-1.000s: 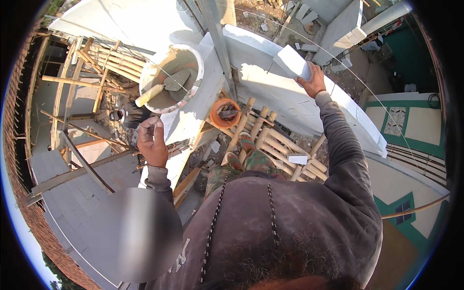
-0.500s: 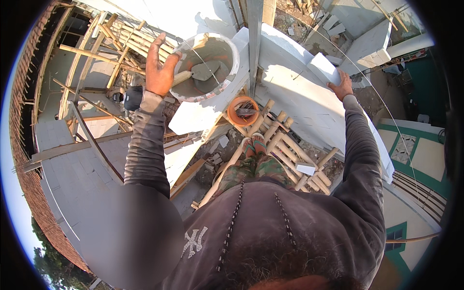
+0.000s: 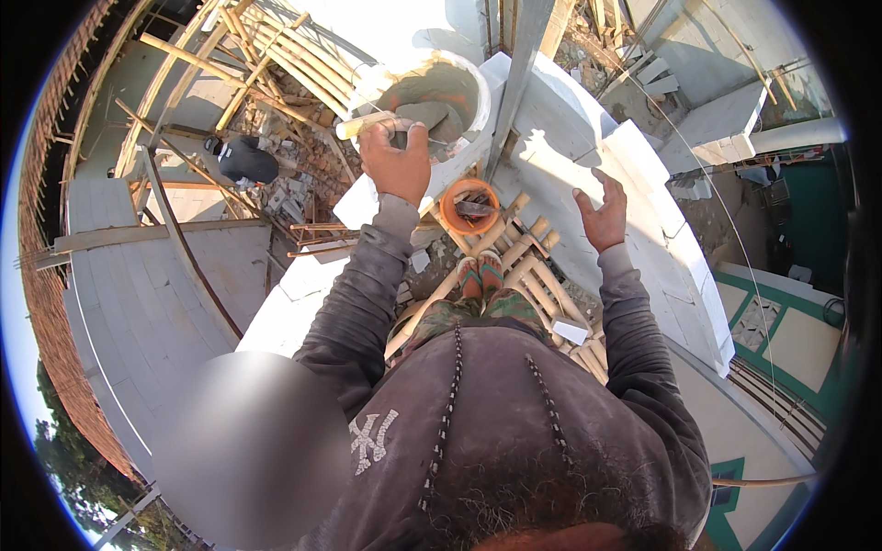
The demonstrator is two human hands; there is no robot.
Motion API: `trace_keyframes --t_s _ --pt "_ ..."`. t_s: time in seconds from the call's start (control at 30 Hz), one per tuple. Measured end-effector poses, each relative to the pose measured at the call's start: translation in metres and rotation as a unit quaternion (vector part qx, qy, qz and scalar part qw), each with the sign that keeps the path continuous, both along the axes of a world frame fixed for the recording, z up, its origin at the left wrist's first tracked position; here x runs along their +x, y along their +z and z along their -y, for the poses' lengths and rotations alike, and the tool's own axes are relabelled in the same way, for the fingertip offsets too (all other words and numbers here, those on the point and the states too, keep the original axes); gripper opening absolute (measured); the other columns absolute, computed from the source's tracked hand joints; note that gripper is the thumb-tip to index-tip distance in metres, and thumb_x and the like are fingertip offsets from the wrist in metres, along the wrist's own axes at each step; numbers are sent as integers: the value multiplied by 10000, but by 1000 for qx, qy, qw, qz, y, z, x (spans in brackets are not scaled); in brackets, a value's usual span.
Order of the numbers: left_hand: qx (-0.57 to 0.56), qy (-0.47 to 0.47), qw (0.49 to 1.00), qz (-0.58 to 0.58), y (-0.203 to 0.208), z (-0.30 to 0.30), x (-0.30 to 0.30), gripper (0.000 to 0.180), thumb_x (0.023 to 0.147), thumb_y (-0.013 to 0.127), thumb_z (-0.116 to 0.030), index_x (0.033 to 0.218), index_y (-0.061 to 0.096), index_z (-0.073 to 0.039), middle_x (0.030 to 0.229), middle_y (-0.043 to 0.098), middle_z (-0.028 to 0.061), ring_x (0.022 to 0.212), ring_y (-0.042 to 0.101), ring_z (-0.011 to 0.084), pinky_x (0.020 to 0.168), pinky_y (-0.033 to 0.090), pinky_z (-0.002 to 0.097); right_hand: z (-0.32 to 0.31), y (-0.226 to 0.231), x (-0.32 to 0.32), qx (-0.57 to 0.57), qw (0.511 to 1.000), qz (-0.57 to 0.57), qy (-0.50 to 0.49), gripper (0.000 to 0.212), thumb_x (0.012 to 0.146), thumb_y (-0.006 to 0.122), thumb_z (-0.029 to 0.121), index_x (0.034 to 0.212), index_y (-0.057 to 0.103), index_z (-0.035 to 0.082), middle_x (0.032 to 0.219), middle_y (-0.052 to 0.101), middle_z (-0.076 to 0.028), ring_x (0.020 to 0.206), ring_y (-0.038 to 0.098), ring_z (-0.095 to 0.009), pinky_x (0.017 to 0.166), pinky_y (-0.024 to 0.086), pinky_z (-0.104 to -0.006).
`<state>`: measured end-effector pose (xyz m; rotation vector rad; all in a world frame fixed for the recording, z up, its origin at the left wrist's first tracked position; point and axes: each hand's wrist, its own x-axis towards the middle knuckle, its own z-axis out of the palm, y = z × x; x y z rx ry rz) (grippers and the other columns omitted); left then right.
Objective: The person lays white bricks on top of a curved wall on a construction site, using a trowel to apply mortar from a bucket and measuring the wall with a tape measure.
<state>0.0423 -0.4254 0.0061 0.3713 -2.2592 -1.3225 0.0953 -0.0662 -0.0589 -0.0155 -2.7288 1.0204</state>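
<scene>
My left hand (image 3: 397, 165) is at the near rim of a round mortar bucket (image 3: 485, 96), thumb and fingers apart. Its fingertips are at the wooden handle of a trowel (image 3: 363, 125); whether they touch it I cannot tell. The grey trowel blade lies over the mortar inside the bucket, and the handle sticks out past the left rim. My right hand (image 3: 604, 213) hangs open and holds nothing, in front of the pale block wall (image 3: 574, 184). A loose-looking white block (image 3: 636, 151) sits on the wall's top, apart from that hand.
An orange bucket (image 3: 469, 186) with tools stands on bamboo poles (image 3: 542, 285) by my feet. A grey upright post (image 3: 522, 78) rises beside the mortar bucket. A thin string (image 3: 703, 165) crosses at right. Below left, a person in dark clothes (image 3: 248, 161) bends near rubble.
My right hand has left the white block on the wall and come inward. My left hand has moved right and closer in, below the trowel handle. The view has shifted slightly.
</scene>
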Motion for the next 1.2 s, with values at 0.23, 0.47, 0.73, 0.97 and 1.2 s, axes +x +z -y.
trace_keyframes --t_s 0.23,0.47,0.73,0.97,1.2 --pt "397 207 888 103 6 -24 20 973 707 869 -397 1387 333 47 1287 454 196 1169 500 269 986 463 405 60 -48 59 -259 942 213 18 468 881 753 204 1274 639 -24 1164 678 -148 1046 661 -231 929 530 -357" --pt "512 122 837 148 8 -34 15 1124 730 841 -488 1498 179 -5 1365 421 211 1041 591 287 777 519 544 74 -12 66 -338 910 232 59 339 937 699 150 1217 652 -36 1078 709 -108 970 665 -156 879 538 -317" --pt "555 167 813 54 -33 -8 30 591 950 551 -469 1416 398 -140 1456 432 74 1335 453 294 937 468 592 177 102 -22 -183 953 -3 241 464 902 748 209 1279 616 -27 1147 694 -175 1039 671 -283 967 507 -401" --pt "582 80 805 82 -32 34 28 225 1009 511 -229 1136 551 -47 1078 608 97 962 651 250 817 602 387 266 102 -80 -3 953 14 304 390 940 654 363 1145 696 33 1086 730 -174 994 682 -365 992 461 -466" --pt "640 71 761 74 -21 10 29 251 996 493 -214 1123 516 1 1029 582 130 932 656 272 866 627 437 170 38 -139 -147 988 -31 -18 425 875 781 373 1047 703 -8 971 685 -148 890 655 -252 822 525 -392"
